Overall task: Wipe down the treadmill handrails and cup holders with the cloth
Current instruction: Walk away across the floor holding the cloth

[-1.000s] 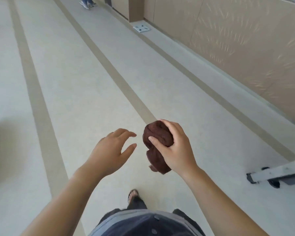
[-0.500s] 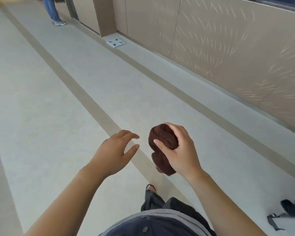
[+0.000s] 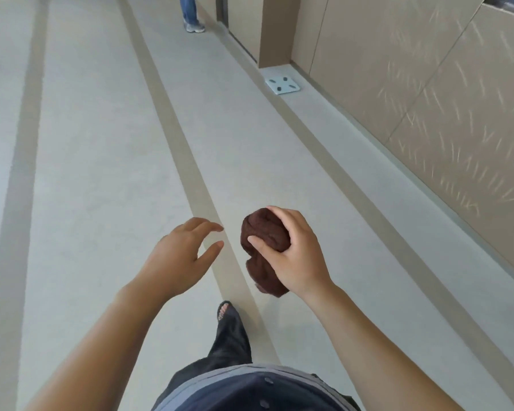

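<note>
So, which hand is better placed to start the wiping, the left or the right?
Probably the right hand: it grips the bunched brown cloth. The left hand is open and holds nothing.

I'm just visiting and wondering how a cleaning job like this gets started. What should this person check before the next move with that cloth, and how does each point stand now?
1. Cloth in hand: ok. The right hand grips the bunched cloth.
2. Left hand free: ok. The left hand is open and apart from the cloth.
3. Treadmill in reach: not ok. No treadmill, handrail or cup holder is in view.
4. Walking path: probably ok. The scale lies aside by the wall; another person stands far ahead.
5. Cloth clean or damp: cannot tell.
</note>
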The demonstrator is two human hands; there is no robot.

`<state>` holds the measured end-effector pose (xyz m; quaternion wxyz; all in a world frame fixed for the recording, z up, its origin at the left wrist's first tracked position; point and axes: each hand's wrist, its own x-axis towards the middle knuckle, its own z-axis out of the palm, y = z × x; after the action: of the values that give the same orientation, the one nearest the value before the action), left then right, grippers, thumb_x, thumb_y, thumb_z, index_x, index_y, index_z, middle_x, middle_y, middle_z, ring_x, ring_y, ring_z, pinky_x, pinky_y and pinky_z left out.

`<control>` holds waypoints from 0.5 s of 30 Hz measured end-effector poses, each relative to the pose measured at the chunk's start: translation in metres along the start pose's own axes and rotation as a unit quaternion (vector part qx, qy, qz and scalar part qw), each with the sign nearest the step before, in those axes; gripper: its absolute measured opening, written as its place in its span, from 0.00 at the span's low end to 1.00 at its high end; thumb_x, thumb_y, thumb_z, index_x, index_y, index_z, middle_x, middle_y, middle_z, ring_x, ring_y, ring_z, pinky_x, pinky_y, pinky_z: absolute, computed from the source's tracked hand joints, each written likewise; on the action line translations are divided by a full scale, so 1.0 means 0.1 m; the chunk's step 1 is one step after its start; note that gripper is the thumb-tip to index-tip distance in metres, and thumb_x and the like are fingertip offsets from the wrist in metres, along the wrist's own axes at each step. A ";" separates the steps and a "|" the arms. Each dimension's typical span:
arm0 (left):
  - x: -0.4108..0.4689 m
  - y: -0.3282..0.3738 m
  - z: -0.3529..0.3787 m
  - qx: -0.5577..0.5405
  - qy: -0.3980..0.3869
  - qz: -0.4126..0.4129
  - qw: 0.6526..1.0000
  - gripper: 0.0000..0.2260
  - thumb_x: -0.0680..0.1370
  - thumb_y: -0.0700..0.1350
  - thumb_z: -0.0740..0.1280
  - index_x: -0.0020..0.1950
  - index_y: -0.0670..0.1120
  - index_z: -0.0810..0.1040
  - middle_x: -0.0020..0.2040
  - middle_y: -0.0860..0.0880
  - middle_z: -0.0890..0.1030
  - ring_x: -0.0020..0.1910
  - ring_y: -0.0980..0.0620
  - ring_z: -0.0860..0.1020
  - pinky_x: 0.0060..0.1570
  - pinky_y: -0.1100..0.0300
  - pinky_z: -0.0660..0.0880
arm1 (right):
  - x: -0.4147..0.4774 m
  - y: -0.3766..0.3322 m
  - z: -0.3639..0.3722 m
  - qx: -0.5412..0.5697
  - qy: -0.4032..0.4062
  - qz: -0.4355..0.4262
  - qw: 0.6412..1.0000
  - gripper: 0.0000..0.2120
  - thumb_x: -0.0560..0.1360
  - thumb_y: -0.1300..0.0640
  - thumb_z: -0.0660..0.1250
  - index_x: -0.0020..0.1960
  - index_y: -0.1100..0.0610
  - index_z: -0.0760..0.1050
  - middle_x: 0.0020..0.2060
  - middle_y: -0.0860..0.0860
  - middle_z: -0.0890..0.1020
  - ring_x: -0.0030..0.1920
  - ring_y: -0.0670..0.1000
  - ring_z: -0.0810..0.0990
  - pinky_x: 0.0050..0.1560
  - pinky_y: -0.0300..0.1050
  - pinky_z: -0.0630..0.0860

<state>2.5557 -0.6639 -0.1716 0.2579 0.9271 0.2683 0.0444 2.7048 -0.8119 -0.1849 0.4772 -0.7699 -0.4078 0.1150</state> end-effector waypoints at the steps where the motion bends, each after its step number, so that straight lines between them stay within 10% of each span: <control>1: 0.33 -0.09 -0.10 0.003 -0.002 0.002 1.000 0.15 0.78 0.55 0.58 0.63 0.54 0.72 0.64 0.55 0.73 0.33 0.60 0.73 0.50 0.54 0.71 | 0.34 0.04 0.04 -0.003 -0.003 -0.001 1.000 0.23 0.70 0.47 0.73 0.63 0.49 0.73 0.58 0.44 0.75 0.60 0.47 0.74 0.62 0.46 0.71; 15: 4.80 -0.79 -0.88 -0.007 -0.020 0.081 0.996 0.13 0.78 0.54 0.59 0.62 0.56 0.73 0.62 0.57 0.74 0.33 0.62 0.71 0.45 0.59 0.67 | 4.51 0.98 0.18 -0.036 0.041 0.027 0.998 0.23 0.70 0.48 0.74 0.62 0.49 0.73 0.57 0.45 0.76 0.59 0.49 0.75 0.61 0.50 0.73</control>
<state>2.9080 -0.3167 -0.1626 0.2656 0.9446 0.1870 0.0484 3.0343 -0.4879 -0.1798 0.4625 -0.8011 -0.3710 0.0818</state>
